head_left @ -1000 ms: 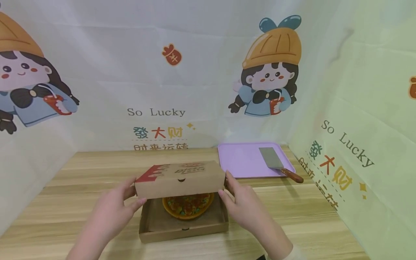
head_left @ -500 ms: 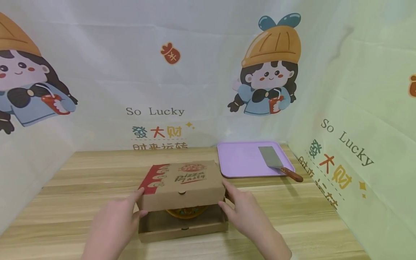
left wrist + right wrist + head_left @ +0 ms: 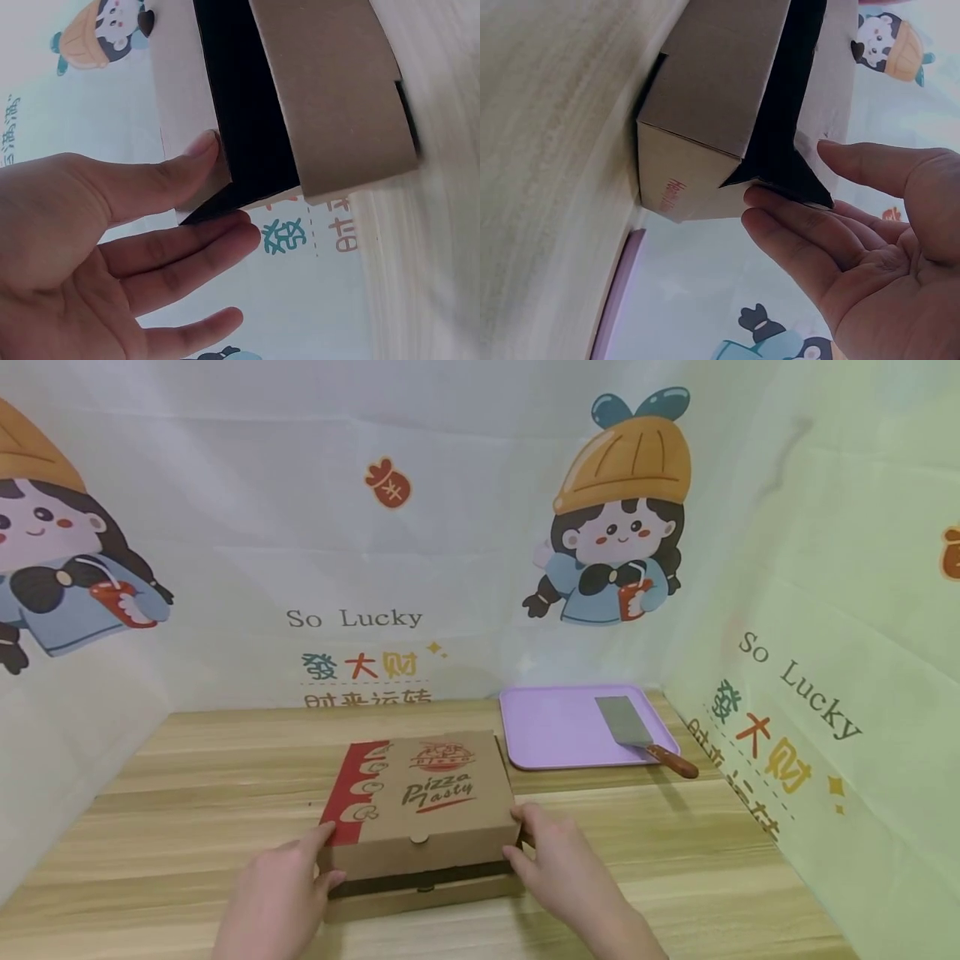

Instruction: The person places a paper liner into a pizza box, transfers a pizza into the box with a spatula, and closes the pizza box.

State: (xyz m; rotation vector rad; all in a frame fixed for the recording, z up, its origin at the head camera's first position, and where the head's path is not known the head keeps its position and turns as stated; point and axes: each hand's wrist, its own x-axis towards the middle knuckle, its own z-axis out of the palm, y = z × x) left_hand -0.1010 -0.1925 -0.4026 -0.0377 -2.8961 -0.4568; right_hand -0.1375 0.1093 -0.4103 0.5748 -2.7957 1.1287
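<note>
A brown cardboard pizza box [image 3: 450, 785] with a red printed strip sits on the wooden table, its lid lowered almost flat. A dark gap shows along the front between lid and base [image 3: 420, 902]. My left hand [image 3: 281, 881] pinches the lid's front left corner, thumb on the front flap and fingers along the side, as the left wrist view shows. At the front right corner my right hand [image 3: 558, 864] holds the lid the same way, thumb at the front, fingers at the side. The pizza inside is hidden beneath the lid.
Behind the box to the right, a purple tray [image 3: 555, 727] lies on the table. A metal spatula [image 3: 626, 722] with a wooden handle rests on it, the handle reaching over the tray's edge. Printed cloth [image 3: 465, 568] hangs at the back and sides.
Both hands have brought the lid down and toward me. The pizza, visible in the base a second ago, is now covered. Tray and spatula stay where they were.
</note>
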